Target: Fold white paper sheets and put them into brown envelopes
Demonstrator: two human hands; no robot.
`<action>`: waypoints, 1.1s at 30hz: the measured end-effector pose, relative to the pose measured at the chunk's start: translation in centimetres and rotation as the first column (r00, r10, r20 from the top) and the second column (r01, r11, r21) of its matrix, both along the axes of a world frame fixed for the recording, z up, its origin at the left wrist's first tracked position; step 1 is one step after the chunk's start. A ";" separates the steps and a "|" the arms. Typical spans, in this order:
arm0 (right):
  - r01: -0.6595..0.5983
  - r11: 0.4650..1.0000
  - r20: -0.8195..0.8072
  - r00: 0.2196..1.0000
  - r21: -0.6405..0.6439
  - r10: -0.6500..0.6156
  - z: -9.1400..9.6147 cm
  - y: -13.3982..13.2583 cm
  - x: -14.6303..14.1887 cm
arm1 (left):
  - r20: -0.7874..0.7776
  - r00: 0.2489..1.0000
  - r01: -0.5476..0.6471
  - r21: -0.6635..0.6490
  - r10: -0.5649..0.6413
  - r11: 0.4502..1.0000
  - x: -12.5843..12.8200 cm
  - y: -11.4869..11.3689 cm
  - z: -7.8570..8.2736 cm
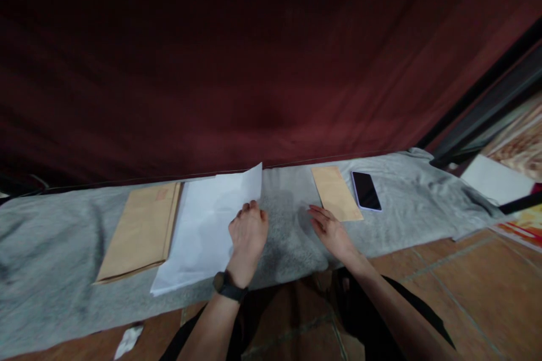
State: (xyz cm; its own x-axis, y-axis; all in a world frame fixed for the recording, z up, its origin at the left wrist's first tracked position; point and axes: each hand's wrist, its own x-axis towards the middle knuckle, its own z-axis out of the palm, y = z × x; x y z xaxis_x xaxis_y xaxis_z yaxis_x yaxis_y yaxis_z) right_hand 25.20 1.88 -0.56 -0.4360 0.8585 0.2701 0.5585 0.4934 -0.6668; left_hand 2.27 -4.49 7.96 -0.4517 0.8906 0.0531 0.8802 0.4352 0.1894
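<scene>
My left hand, with a dark watch on its wrist, is curled closed at the right edge of a stack of white paper sheets. The top sheet's far right corner bends upward just beyond the knuckles, and its edge runs into the curled fingers; the fingertips are hidden. My right hand has its fingers stretched out, holding nothing, over the grey cloth. Just beyond it lies a small tan envelope, close to the fingers; whether they touch it is unclear.
Left of the sheets lies a large brown envelope. A phone rests right of the small envelope. Everything lies on a grey blanket along a dark red curtain. A crumpled white tissue is on the tiled floor.
</scene>
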 end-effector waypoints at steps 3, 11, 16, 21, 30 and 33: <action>-0.024 0.971 -0.232 0.972 -0.239 -0.033 0.5 -0.3 -1.4 | 0.123 0.989 0.074 0.051 -0.080 0.996 3.1 0.2 -0.4; -0.120 0.697 -0.541 0.726 -0.707 -0.423 0.5 1.2 -2.5 | 0.461 0.849 0.203 0.163 -0.256 0.966 9.2 2.0 -2.0; -0.025 0.758 -0.515 0.749 -0.651 -0.417 -0.3 2.2 -2.0 | 0.470 0.826 0.246 0.198 -0.313 0.949 8.2 2.9 -2.2; 0.036 0.821 -0.490 0.787 -0.570 -0.375 -1.6 3.8 -1.8 | 0.295 0.944 0.109 0.144 -0.148 0.983 3.3 3.5 -2.4; 0.318 0.943 -0.254 0.908 -0.102 -0.334 -2.5 4.5 -2.6 | 0.034 0.994 0.103 0.007 -0.103 0.995 0.6 2.5 -4.9; 0.259 0.958 -0.108 0.963 0.127 -0.246 -1.6 3.4 -2.9 | -0.031 0.974 0.225 0.087 -0.223 0.970 2.0 2.4 -5.7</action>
